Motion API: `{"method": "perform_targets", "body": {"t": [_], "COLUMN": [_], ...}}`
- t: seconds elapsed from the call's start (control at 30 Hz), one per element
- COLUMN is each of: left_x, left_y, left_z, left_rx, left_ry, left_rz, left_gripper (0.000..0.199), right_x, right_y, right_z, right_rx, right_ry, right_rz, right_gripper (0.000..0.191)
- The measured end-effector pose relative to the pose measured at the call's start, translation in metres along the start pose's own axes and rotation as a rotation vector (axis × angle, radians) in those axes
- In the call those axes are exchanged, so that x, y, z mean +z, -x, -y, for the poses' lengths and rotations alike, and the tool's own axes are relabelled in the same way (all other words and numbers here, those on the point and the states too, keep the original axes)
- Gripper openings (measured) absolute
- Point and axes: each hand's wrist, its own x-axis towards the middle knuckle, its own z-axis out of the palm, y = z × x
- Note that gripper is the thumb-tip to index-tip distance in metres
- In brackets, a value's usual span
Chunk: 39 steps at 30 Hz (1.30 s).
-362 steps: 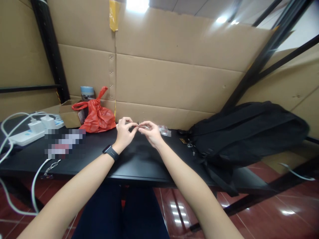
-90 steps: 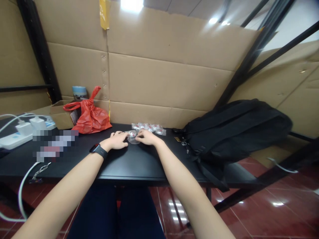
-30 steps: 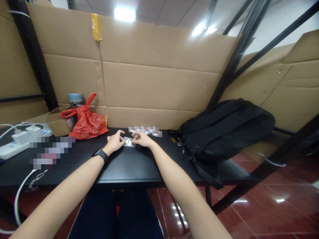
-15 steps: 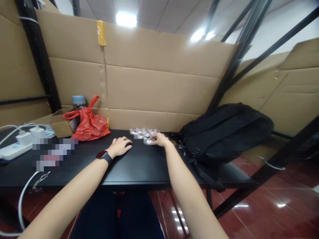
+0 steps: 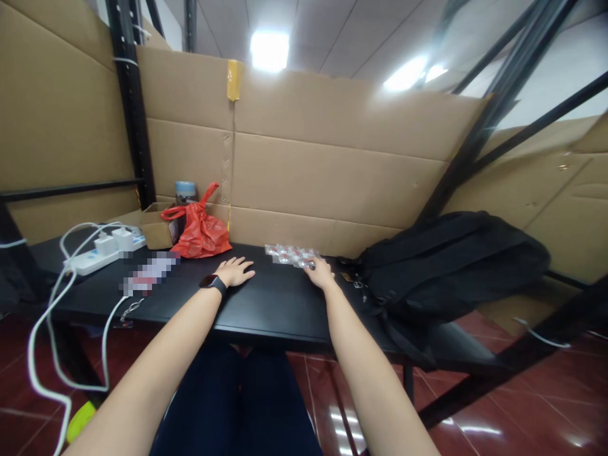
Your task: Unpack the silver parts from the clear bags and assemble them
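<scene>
Several small clear plastic packets (image 5: 287,254) lie in a tight cluster on the black table, close to the cardboard wall. Round silvery shapes with red marks show inside them; what they are is too small to tell. My right hand (image 5: 322,273) is at the right end of the cluster, its thumb and fingertips closed on the edge of a packet there, partly hiding it. To the left of the packets, my left hand (image 5: 236,272) lies palm down on the table with its fingers spread, holding nothing. A dark watch is on the left wrist.
A red plastic bag (image 5: 202,234), a small cardboard box (image 5: 158,228) and a blue-lidded jar (image 5: 185,192) stand at the back left. Nearer are a white power strip (image 5: 97,256) with cables and a blurred-out object (image 5: 149,273). A black backpack (image 5: 456,269) fills the right side.
My right hand has moved its packet from in front of the cluster to the cluster's right end. My left hand's fingers have spread flatter. The camera view has swung left.
</scene>
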Motion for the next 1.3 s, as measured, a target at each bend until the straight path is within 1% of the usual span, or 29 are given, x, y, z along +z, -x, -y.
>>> {"method": "perform_targets", "body": {"t": [0.17,0.33,0.47,0.63,0.77,0.87,0.93,1.0,1.07,1.17,1.3], "left_x": [0.004,0.006,0.01,0.015,0.014,0.01,0.008,0.007,0.007,0.008,0.008], "left_y": [0.011,0.025,0.034,0.04,0.045,0.053,0.06,0.067,0.073,0.076,0.076], "left_z": [-0.005,-0.009,-0.011,-0.01,-0.009,-0.008,-0.007,-0.008,-0.009,-0.01,-0.01], "left_rx": [-0.037,-0.116,-0.133,-0.133,-0.137,-0.096,-0.061,-0.048,-0.043,-0.035,-0.033], "left_ry": [-0.017,-0.034,-0.025,-0.007,-0.012,-0.015,-0.024,-0.041,-0.053,-0.059,-0.066], "left_rz": [-0.03,-0.028,-0.06,-0.09,-0.071,-0.014,0.03,0.031,-0.02,-0.07,-0.073], "left_gripper": [0.066,0.065,0.065,0.065,0.065,0.065,0.065,0.065,0.064,0.064,0.065], "right_x": [0.005,0.006,0.003,0.002,0.003,0.004,0.004,0.003,0.003,0.002,0.003], "right_y": [0.026,0.048,0.057,0.064,0.078,0.093,0.101,0.103,0.1,0.092,0.089], "right_z": [0.002,0.007,0.011,0.017,0.018,0.012,0.007,0.003,0.0,-0.003,-0.003], "right_rx": [-0.005,-0.049,-0.094,-0.101,-0.121,-0.16,-0.191,-0.223,-0.243,-0.275,-0.31], "right_ry": [0.059,0.104,0.14,0.169,0.195,0.2,0.197,0.184,0.148,0.071,0.077], "right_rz": [0.053,0.088,0.122,0.152,0.172,0.188,0.175,0.144,0.104,0.06,0.044], "right_gripper": [0.045,0.043,0.041,0.049,0.057,0.06,0.059,0.054,0.047,0.047,0.047]}}
